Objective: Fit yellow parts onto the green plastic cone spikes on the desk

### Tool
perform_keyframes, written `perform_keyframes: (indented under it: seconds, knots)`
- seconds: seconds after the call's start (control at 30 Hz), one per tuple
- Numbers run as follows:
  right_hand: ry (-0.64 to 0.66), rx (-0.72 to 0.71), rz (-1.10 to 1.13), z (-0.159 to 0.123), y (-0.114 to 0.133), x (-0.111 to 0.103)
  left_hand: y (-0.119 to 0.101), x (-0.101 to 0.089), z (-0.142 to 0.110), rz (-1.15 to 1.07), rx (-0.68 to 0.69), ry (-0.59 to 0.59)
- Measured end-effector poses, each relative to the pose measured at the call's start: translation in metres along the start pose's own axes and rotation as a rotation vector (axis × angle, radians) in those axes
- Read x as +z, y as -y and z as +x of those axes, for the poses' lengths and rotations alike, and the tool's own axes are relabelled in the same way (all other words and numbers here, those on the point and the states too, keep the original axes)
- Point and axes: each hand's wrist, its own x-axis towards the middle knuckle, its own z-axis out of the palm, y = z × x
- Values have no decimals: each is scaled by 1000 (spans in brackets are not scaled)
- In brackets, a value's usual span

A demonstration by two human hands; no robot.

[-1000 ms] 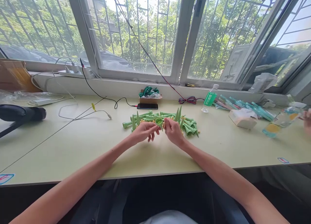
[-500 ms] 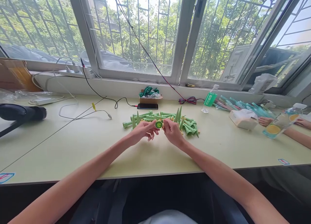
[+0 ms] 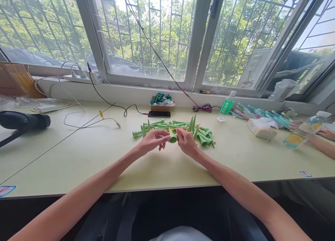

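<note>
A hollow green plastic cone (image 3: 172,136) is held up between my two hands, above the front of a pile. Its narrow tip points up and away, and its round open end faces down toward me. My left hand (image 3: 154,140) pinches the cone's left side with thumb and forefinger; the other fingers hang loosely. On the right side, my right hand (image 3: 185,140) is closed with its fingertips against the cone; whether a small piece is also between them is hidden. Behind lie several green cone-ended tubes (image 3: 205,138), with small yellow pieces among them. A few green spikes (image 3: 192,123) stand upright.
A phone (image 3: 159,114) on a cable lies before a small box (image 3: 163,107). To the right are a green-labelled bottle (image 3: 225,106), a tissue pack (image 3: 262,128), teal packets (image 3: 277,118) and another person's hands beside a tilted bottle (image 3: 294,140). Cables cross the table's left side.
Between my fingers the cone has turned over: its open end faced up, then toward me, and now tilts down with the tip up. Another person's hands have come in at the right.
</note>
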Motion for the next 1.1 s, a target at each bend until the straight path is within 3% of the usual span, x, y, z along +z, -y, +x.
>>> perform_keyframes:
  seconds: [0.53, 0.93, 1.1]
  knots:
    - [39, -5, -62, 3, -10, 1, 5, 3, -3, 480, 297, -130]
    - [38, -33, -125, 2, -7, -2, 7, 3, -3, 546, 350, -114]
    - [32, -55, -149, 2, -6, -3, 5, 4, -3, 487, 312, -93]
